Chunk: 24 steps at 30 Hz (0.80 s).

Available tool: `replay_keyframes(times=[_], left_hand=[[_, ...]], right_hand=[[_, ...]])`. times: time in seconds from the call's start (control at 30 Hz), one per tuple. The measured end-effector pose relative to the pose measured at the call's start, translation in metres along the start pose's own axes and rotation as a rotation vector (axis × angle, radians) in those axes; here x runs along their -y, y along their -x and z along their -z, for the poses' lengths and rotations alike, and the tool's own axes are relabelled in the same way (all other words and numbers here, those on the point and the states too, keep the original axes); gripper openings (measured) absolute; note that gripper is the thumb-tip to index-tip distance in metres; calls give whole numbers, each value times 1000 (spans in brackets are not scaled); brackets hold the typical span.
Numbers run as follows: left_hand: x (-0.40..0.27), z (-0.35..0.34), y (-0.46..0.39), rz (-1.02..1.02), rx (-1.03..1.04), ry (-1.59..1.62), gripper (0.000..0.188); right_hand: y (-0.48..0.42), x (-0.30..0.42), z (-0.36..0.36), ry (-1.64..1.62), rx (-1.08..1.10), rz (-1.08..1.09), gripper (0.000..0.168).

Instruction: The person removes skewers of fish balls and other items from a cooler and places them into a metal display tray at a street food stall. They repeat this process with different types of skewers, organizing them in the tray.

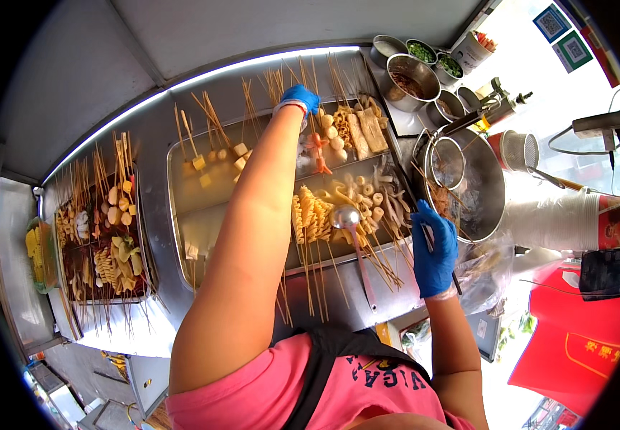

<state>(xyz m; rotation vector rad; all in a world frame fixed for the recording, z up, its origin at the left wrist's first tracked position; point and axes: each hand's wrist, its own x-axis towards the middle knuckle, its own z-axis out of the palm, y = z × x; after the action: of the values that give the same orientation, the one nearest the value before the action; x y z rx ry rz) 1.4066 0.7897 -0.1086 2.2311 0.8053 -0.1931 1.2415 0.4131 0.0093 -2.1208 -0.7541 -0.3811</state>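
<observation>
My left hand (300,99), in a blue glove, is at the far side of the steel broth tray (173,177), with its fingers closed on a bamboo skewer. Just below that hand is a skewered cut red sausage (318,153), beside skewered white balls (333,138) and tofu-skin strips (372,130). Near the tray's right end, my right hand (434,250), also blue-gloved, holds a thin dark stick-like tool (455,284), partly hidden by the fingers. Between the hands, a steel ladle (346,216) rests over spiral-cut skewered food (312,215).
A steaming pot (495,193) with a strainer (447,161) stands right of the tray. Behind it are steel seasoning pots (413,80). Stacked cups (557,220) lie farther right. Another tray of skewers (146,258) is at left. A grey panel (224,32) rises behind the counter.
</observation>
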Motion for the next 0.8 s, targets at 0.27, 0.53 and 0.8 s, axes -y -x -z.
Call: replay_keyframes(times=[0.27, 0.53, 0.8], left_hand=[[-21, 16, 35, 135, 170, 719, 39], [34, 92, 98, 21, 15, 1157, 33], [121, 88, 216, -86, -208, 1307, 26]], right_hand=[[81, -26, 67, -16, -23, -282, 32], [125, -24, 108, 49, -57, -301, 27], [174, -3, 90, -210, 61, -223, 21]])
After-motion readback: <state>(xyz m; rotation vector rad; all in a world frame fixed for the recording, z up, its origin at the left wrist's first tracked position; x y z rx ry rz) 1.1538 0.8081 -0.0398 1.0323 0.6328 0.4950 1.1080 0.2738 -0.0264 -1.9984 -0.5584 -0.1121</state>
